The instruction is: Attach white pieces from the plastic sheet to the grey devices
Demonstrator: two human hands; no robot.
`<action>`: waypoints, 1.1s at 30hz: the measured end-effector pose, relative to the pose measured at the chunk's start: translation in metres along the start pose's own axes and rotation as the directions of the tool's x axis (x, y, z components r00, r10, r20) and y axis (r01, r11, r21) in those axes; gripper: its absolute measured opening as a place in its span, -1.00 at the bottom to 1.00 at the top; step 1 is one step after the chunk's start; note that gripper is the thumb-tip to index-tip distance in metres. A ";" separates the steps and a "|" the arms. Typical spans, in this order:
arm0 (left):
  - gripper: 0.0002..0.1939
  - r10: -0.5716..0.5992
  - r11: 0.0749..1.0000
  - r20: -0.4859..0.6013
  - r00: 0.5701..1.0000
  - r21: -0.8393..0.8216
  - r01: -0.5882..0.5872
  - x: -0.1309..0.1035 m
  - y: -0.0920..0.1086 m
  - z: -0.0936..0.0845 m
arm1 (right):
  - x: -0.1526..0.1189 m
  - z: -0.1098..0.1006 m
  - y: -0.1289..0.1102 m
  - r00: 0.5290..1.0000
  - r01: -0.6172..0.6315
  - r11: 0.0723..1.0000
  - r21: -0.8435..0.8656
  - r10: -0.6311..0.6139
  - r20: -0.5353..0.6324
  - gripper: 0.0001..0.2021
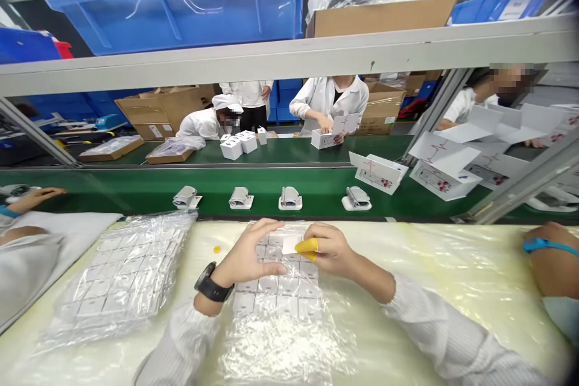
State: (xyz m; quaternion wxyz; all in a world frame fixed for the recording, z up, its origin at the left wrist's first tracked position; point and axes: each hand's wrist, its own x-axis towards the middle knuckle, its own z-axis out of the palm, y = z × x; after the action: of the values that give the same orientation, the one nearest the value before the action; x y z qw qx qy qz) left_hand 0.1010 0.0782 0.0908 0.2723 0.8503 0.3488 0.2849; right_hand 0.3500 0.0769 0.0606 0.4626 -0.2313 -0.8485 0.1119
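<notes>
- one small white piece (290, 245) is resting in the pinch of the right hand (332, 248), over a grid of white pieces (288, 305); the left hand (251, 253) is standing wide beside it, apparently holding nothing.
- a slip could be threatening if the yellow finger covers (307, 245) are catching only an edge; loose film (278, 353) could be snagging.
- fingers are hiding the piece's right end; glare is blurring the film; left-thumb contact is remaining uncertain.

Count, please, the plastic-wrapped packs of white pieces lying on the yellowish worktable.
2: the left pack lies to the left of the person's left hand; the middle pack lies beneath both hands. Any underneath these would be hidden.
</notes>
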 end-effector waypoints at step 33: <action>-0.17 -0.162 0.944 0.070 0.984 0.303 0.134 0.137 -0.047 0.067 | -0.038 -0.073 0.150 0.835 -0.459 0.862 -0.217 0.501 0.225 -0.72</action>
State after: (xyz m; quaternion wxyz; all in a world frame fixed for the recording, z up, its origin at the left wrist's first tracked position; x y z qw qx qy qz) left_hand 0.2075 0.1917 0.0536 0.1783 0.8653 0.4373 0.1680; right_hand 0.4724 0.1868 0.0120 0.2784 -0.4544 -0.8247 0.1894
